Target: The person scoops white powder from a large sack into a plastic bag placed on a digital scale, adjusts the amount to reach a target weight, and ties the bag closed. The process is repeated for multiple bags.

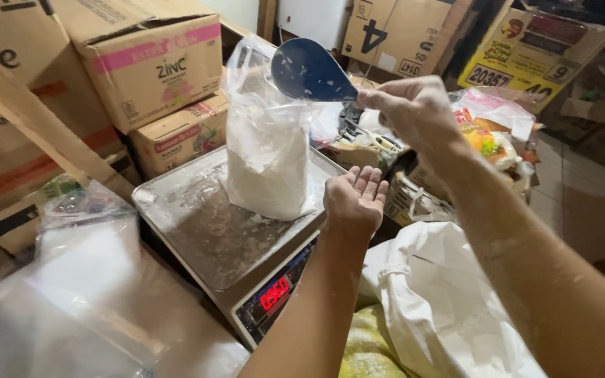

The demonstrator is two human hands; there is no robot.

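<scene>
Overhead, my right hand [414, 112] pinches the blue plastic scoop [311, 71] above the clear powder-filled bag [267, 154]; left hand [355, 199] open, nearer.

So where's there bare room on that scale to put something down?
The scale pan is bare in front and left of the powder bag. Right of the bag is crowded: the left hand beside it, the right hand holding the blue scoop above.
</scene>
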